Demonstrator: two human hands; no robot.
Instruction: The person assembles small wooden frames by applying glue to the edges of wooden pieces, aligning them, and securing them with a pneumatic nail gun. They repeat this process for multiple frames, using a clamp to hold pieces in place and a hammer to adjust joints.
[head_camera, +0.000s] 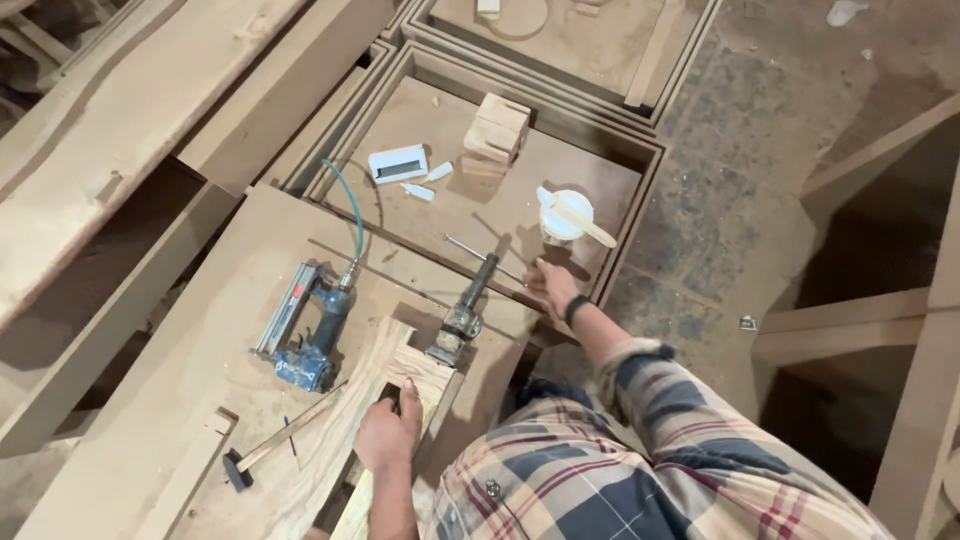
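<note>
My left hand (388, 432) lies on a pale wooden plank (375, 375) on the brown workbench (200, 360), its fingers curled over the edge of a dark notch in the wood. My right hand (551, 287), with a black band at the wrist, reaches forward to the rim of a shallow brown framed panel (628, 200), its fingers apart and holding nothing. It is beside the thin rod end of a metal bar clamp (463, 308). A white cup with a flat wooden stick (564, 215) stands just beyond that hand.
A blue pneumatic nailer (310, 335) with a teal hose (355, 215) lies left of the plank. A hammer (243, 462) rests near the bench front. Inside the panel are a wood block (497, 130) and a white rectangular piece (398, 163). Timber beams run along the left and right.
</note>
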